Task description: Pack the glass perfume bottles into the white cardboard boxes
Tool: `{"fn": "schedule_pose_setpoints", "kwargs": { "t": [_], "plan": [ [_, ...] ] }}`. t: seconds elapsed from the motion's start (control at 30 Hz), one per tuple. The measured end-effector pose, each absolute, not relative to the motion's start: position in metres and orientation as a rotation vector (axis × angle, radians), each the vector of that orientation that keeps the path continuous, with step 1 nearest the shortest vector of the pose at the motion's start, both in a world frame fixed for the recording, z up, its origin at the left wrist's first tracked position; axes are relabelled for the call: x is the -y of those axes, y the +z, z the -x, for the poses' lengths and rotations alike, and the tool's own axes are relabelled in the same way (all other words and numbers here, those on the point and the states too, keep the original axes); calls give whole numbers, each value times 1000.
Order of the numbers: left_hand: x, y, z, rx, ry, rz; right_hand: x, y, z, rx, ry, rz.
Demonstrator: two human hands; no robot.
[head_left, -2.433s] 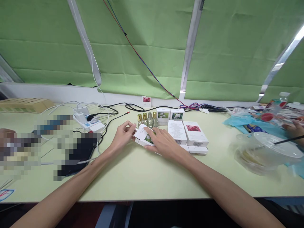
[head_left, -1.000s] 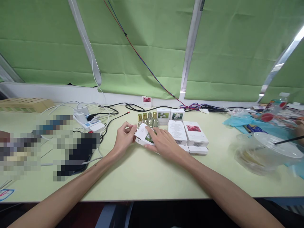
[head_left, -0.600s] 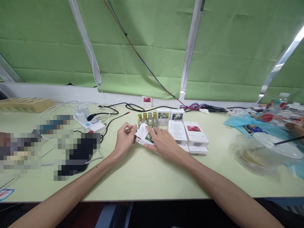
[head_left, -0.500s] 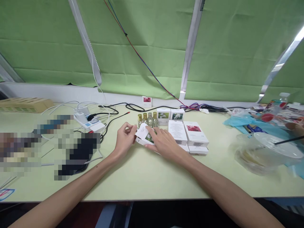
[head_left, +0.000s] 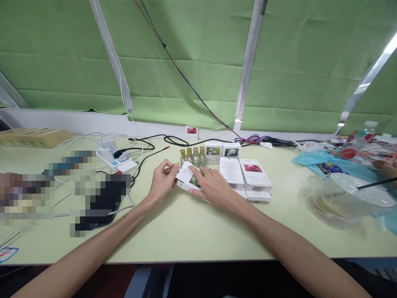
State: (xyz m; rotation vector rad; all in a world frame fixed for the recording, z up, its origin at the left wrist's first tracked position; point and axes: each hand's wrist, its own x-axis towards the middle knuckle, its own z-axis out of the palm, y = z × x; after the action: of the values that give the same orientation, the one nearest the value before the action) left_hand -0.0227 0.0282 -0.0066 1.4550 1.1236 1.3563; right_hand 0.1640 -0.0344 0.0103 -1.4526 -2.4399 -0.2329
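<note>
grasps a small white rectangular cardboard box with a white-flower picture (head_left: 185,174) in the right grip (head_left: 215,187), fingers across the top and thumb at the near side. curls the left grip (head_left: 163,178) at the box's left end, fingertips partly hidden; impossible to make out whether pinching card, something else or nothing. has the box between both grips, low over the pale yellow-green surface (head_left: 186,231), just in front of four clear glass bottles with gold and silver caps (head_left: 195,158).

could crumple the seemingly thin card by pressing too hard from above. could also skid the box forward on a slip of the fingertips and knock the bottles; likely to topple, being narrow and upright. might bump the upright white boxes with flower pictures (head_left: 213,154) in the same shove. could nudge the stacked white cardboard boxes (head_left: 256,178), just beside the right grip, by swinging it outward. less likely to catch the lidded clear plastic cup with a dark straw (head_left: 359,199), well apart to the right.
</note>
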Motion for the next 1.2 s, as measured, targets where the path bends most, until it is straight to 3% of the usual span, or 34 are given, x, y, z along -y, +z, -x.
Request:
{"fn": "schedule_pose_setpoints", "kwargs": {
  "t": [1.2],
  "plan": [
    [-26,-5,22,-1107,1368,-1448,34,6,-163,2385,-189,1475]
  ]
}}
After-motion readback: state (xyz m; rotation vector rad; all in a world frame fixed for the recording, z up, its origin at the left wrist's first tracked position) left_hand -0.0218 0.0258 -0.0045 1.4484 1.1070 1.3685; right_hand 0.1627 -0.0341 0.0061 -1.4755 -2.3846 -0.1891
